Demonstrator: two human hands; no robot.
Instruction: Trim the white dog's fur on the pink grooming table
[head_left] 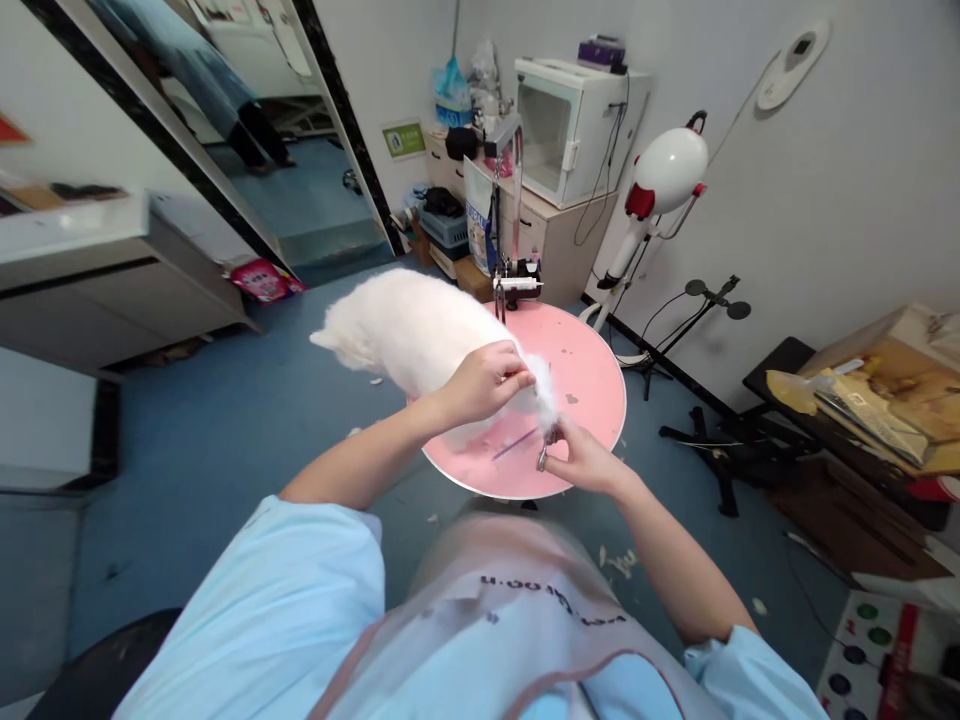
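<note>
A white, fluffy dog [420, 320] stands on a round pink grooming table [592, 370], its head end to the left and its rear towards my hands. My left hand [487, 380] is closed, fingertips pinching at the dog's tail [541, 385], a loose white plume of fur. Just right of and below the tail is my right hand [585, 455], its fingers in the handles of metal scissors [541, 458]. Fur and fingers hide most of the blades. Between my hands, a thin purple comb [514, 444] lies on the tabletop.
A metal grooming arm [517, 200] rises at the table's far edge. Behind it are a white cabinet [551, 130] and drawers. A white dryer on a stand [667, 170] is at the right, beside a black stand [712, 300]. Cardboard boxes [900, 380] fill the far right.
</note>
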